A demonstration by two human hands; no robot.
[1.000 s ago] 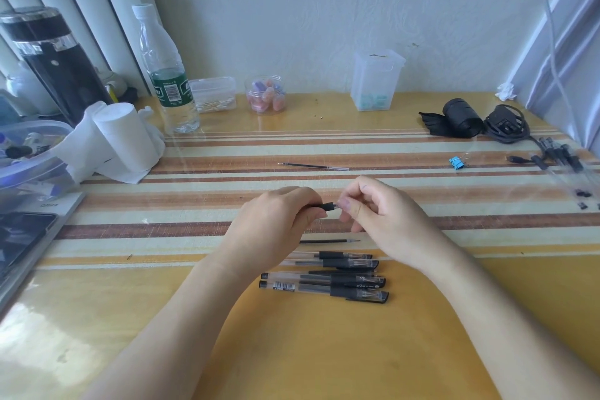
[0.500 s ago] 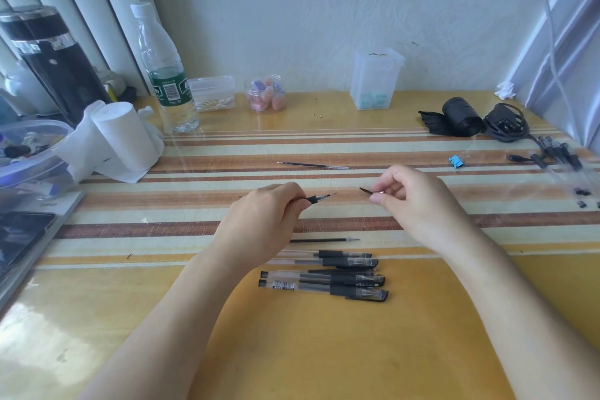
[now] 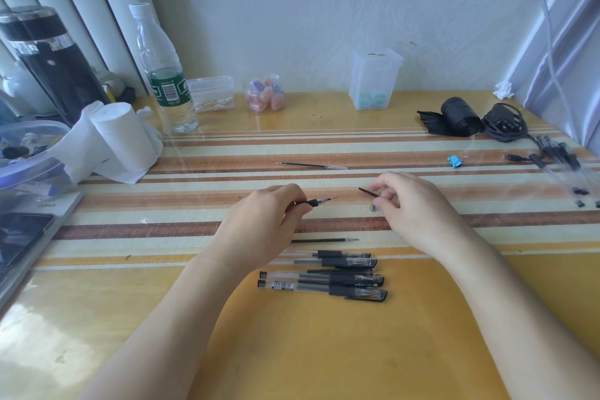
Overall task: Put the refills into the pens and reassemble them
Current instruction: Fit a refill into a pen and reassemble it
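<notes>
Left hand pinching pen near black grip, refill tip poking out rightward past fingertips. Right hand pinching small dark pen tip piece, pointed left, clear gap between both parts. Spare refill flat on table, just beyond pile of pens.

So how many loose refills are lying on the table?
2. One refill lies far out on the striped mat beyond the hands; the other lies just beyond the pile of pens. That pile may hide more.
</notes>
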